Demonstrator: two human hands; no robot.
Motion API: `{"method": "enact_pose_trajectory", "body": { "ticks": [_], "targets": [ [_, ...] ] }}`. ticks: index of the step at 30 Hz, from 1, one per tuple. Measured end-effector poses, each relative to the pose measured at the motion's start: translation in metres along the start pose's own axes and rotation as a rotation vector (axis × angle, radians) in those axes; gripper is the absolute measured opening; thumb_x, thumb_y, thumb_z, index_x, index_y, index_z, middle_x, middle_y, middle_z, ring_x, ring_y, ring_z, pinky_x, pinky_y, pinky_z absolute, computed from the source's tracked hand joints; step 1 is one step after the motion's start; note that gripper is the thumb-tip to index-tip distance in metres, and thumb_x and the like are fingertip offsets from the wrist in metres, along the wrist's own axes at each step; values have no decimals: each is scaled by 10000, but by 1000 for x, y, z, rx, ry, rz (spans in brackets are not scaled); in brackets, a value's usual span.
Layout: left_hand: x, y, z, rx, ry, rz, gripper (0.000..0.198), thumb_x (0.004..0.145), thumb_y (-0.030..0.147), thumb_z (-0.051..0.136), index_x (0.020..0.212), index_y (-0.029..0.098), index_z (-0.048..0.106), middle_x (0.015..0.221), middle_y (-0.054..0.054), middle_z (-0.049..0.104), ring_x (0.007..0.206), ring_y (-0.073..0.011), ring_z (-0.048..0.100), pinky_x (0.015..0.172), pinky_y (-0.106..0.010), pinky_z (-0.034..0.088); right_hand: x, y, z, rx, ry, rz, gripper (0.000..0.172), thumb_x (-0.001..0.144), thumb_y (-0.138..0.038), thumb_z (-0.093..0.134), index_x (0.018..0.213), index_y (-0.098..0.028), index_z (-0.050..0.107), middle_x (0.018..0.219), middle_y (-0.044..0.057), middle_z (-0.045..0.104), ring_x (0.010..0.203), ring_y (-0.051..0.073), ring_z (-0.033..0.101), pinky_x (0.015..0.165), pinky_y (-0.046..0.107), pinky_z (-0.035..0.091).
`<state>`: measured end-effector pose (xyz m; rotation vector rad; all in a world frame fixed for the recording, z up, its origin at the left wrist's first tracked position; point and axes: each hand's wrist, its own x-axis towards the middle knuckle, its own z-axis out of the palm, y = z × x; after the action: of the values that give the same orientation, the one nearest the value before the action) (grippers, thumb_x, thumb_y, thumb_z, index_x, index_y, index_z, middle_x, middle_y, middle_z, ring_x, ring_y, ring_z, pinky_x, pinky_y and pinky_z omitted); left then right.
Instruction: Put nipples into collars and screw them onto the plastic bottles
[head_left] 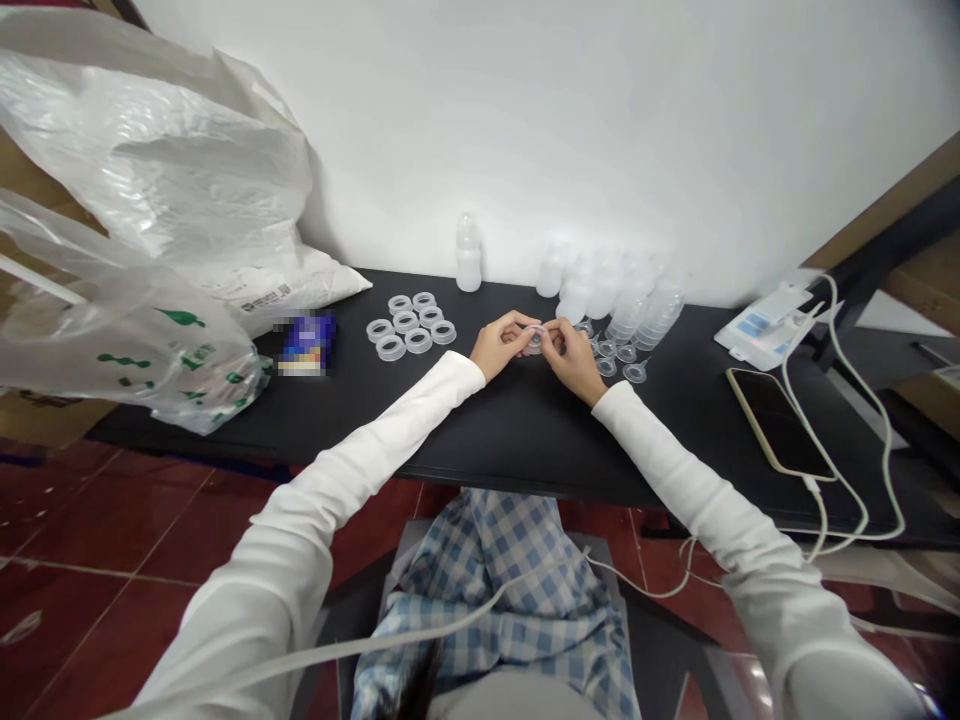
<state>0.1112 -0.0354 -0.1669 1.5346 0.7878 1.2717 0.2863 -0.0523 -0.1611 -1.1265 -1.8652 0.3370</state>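
- Clear plastic piece (534, 340) is sitting pinched between left hand (499, 345) and right hand (574, 360), the fingertips of both closing narrowly on it above the black table (525, 430)
- Eight rings (418, 341) are lying grouped left of the piece
- Small funnels (626, 352) are lying scattered just right of the piece
- Bottles (660, 315) are crowding together behind and right of the piece, while one bottle (467, 255) is standing alone behind and left of it
- Much looks left to handle, with rings and funnels lying loose in numbers; how many bottles are finished, I cannot tell
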Motion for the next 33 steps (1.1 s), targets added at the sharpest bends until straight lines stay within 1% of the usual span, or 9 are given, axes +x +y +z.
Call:
{"method": "enact_pose_trajectory", "body": {
  "ticks": [3, 6, 9, 14, 20, 23, 28, 30, 33],
  "targets": [
    [-1, 2, 1, 17, -17, 9, 359, 826, 455, 781, 1038, 173, 712, 676, 18, 676, 599, -92, 646, 583, -202, 541, 0, -2, -1, 93, -7, 10, 378, 974, -603, 512, 945, -232, 573, 728, -1, 642, 568, 137, 524, 590, 308, 404],
    [-3, 2, 2, 21, 0, 38, 339, 845, 418, 772, 1076, 183, 699, 731, 16, 671, 651, -86, 645, 646, -208, 553, 0, -7, -3, 129, 21, -4, 364, 979, -590, 515, 957, -230, 570, 765, 11, 654, 611, 139, 546, 602, 300, 433],
    [-4, 0, 4, 5, 26, 61, 335, 835, 393, 790, 1065, 183, 666, 769, 17, 671, 686, -78, 638, 681, -206, 542, 1, -11, -4, 128, 44, -14, 320, 975, -549, 538, 935, -232, 559, 768, 10, 652, 629, 139, 555, 620, 299, 455],
    [-3, -1, 6, -13, 28, 47, 368, 820, 439, 798, 1011, 182, 615, 740, 27, 667, 639, -74, 630, 647, -209, 519, 2, -14, -5, 130, 42, 1, 275, 961, -504, 563, 893, -238, 546, 742, -6, 636, 623, 137, 544, 619, 295, 456],
    [-5, -1, 12, -13, 71, 22, 372, 808, 468, 794, 920, 199, 562, 671, 58, 600, 585, -78, 585, 605, -224, 486, 1, -14, -4, 167, 24, 54, 301, 947, -531, 568, 876, -239, 557, 719, -11, 627, 626, 139, 530, 623, 299, 447],
    [-6, 0, 13, 31, 93, 31, 310, 829, 404, 775, 886, 207, 542, 677, 62, 582, 589, -78, 540, 605, -228, 451, 0, -15, -3, 180, 16, 75, 304, 944, -533, 574, 874, -238, 558, 707, -16, 618, 625, 138, 520, 615, 295, 435],
    [-6, 4, 13, 169, 145, 69, 228, 815, 185, 730, 818, 212, 504, 690, 63, 553, 608, -86, 464, 628, -238, 399, -2, -20, 0, 136, -3, 21, 262, 954, -481, 575, 863, -238, 539, 739, -12, 604, 616, 134, 496, 630, 308, 422],
    [-6, 7, 12, 218, 151, 102, 214, 811, 149, 713, 807, 213, 509, 673, 64, 526, 603, -89, 445, 626, -241, 386, -3, -21, 2, 115, 2, 3, 248, 957, -463, 576, 863, -239, 526, 748, -8, 604, 613, 138, 498, 641, 319, 421],
    [-6, 12, 11, 247, 115, 141, 160, 827, 156, 699, 846, 208, 549, 690, 56, 526, 624, -93, 467, 639, -236, 404, -3, -19, 2, 88, 21, 7, 259, 968, -484, 564, 903, -234, 537, 772, 10, 628, 613, 152, 516, 645, 333, 430]
  ]
}}
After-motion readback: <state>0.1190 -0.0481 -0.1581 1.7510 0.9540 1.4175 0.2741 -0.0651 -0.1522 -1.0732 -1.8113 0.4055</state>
